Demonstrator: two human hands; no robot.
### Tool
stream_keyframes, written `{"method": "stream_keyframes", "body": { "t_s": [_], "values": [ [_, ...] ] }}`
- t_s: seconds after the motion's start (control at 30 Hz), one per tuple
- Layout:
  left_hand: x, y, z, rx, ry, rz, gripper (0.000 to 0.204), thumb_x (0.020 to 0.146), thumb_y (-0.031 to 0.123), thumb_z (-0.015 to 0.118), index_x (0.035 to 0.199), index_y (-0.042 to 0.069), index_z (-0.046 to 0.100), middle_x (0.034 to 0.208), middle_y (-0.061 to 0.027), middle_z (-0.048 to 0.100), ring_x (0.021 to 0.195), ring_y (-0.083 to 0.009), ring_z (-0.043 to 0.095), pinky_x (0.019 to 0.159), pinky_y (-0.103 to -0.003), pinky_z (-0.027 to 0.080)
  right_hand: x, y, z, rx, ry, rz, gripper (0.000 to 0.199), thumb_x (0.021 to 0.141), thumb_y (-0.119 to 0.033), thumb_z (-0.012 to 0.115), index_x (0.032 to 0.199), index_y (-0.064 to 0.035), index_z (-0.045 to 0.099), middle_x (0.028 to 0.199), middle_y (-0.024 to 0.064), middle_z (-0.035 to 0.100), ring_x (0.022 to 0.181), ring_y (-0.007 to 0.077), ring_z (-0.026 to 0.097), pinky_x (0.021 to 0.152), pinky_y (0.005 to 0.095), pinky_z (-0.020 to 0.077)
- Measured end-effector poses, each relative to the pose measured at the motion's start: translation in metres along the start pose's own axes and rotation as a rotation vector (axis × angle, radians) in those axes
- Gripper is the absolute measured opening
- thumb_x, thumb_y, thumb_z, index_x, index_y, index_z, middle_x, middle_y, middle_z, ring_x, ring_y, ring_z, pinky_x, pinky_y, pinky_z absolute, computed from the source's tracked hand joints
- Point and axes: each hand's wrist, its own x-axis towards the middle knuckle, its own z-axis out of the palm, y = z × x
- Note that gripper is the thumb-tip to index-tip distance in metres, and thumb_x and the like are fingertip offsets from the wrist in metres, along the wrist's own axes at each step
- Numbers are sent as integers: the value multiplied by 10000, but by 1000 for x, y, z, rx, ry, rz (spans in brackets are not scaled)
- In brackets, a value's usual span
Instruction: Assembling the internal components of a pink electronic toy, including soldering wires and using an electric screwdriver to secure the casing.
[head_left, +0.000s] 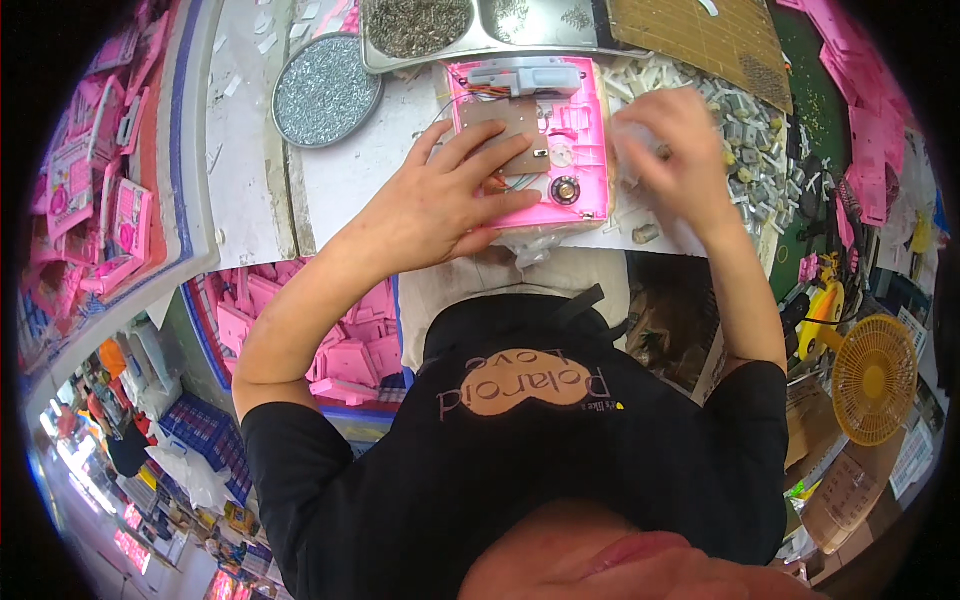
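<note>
A pink plastic housing [592, 150] lies face down on the table in front of me, with its inside showing. A brown circuit board [490, 125] sits in it, beside a round black-and-silver speaker [565, 190] and a grey battery compartment [540, 77] at the far end. Thin wires run around the board. My left hand [440, 190] rests with spread fingers over the board and the housing's left side. To the right of the housing, my right hand [680, 150] hangs above a heap of small parts; it is blurred, and whether it holds anything cannot be made out.
A round tray [328, 60] of small silver pieces stands left of the housing. Behind is a metal tray [470, 45] with screws. Small grey and white parts [745, 160] pile up at right. Pink shells fill a bin [215, 335] below. A yellow fan [873, 380] stands right.
</note>
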Motion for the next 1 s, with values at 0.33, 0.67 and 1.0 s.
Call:
{"method": "stream_keyframes", "body": {
  "t_s": [0.33, 0.67, 1.0],
  "values": [
    [35, -24, -47, -342, 184, 119, 432, 845, 231, 765, 1262, 150, 684, 1353, -130, 599, 1281, -352, 530, 1094, -486, 404, 6, 31, 10, -449, -71, 179, 169, 743, -157, 737, 891, -105, 677, 923, 54, 616, 964, 294, 573, 838, 461, 445],
    [202, -114, -6, 168, 66, -105, 176, 846, 195, 619, 830, 44, 709, 869, -194, 702, 850, -393, 699, 749, -510, 556, -10, 7, -30, -96, -3, 261, 165, 768, -138, 693, 874, -69, 586, 819, 80, 615, 878, 305, 594, 774, 434, 463],
    [160, -70, -78, -333, 320, -320, 140, 814, 124, 680, 857, -8, 697, 804, -223, 690, 762, -381, 683, 711, -442, 540, -22, -10, -45, 327, 23, 373, 158, 869, -92, 684, 995, -11, 634, 870, 125, 656, 788, 274, 643, 715, 362, 500]
  ]
}}
